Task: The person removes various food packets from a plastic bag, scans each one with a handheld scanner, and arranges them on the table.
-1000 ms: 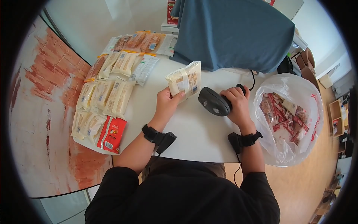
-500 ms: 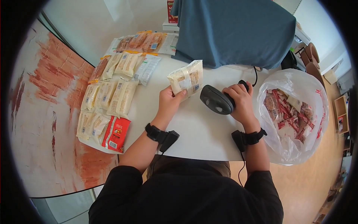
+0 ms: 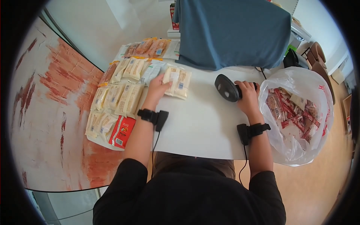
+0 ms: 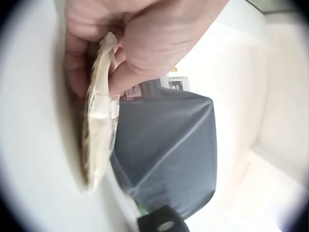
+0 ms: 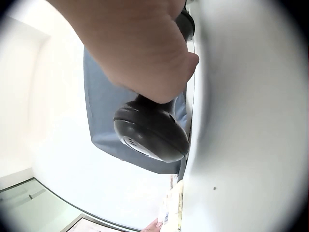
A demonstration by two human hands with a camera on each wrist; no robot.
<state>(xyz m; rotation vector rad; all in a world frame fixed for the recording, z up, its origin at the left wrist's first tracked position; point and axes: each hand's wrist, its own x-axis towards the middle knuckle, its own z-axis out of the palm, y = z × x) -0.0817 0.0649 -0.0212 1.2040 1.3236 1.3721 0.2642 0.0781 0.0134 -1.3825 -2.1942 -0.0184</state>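
My left hand (image 3: 158,89) pinches a cream-coloured food packet (image 3: 178,83) by its left edge, thumb on top and fingers beneath. In the left wrist view the packet (image 4: 100,113) shows edge-on, close over the white tabletop. My right hand (image 3: 247,98) grips a black barcode scanner (image 3: 227,88) by its handle, the head pointing left towards the packet. The right wrist view has the scanner head (image 5: 150,133) low beside the table surface, the palm hiding most of the handle. Left of the left hand lie rows of similar cream packets (image 3: 128,99).
A clear plastic bag (image 3: 273,146) of red-wrapped snacks (image 3: 296,112) stands at the table's right. Blue-grey cloth (image 3: 232,33) drapes a bulky shape at the back. A red packet (image 3: 123,131) lies front left, with orange-brown packets (image 3: 150,48) at the back left.
My left hand has moved left and lowered the packet towards the table beside the rows, laying it flatter. The right hand, still gripping the scanner, has shifted slightly right.
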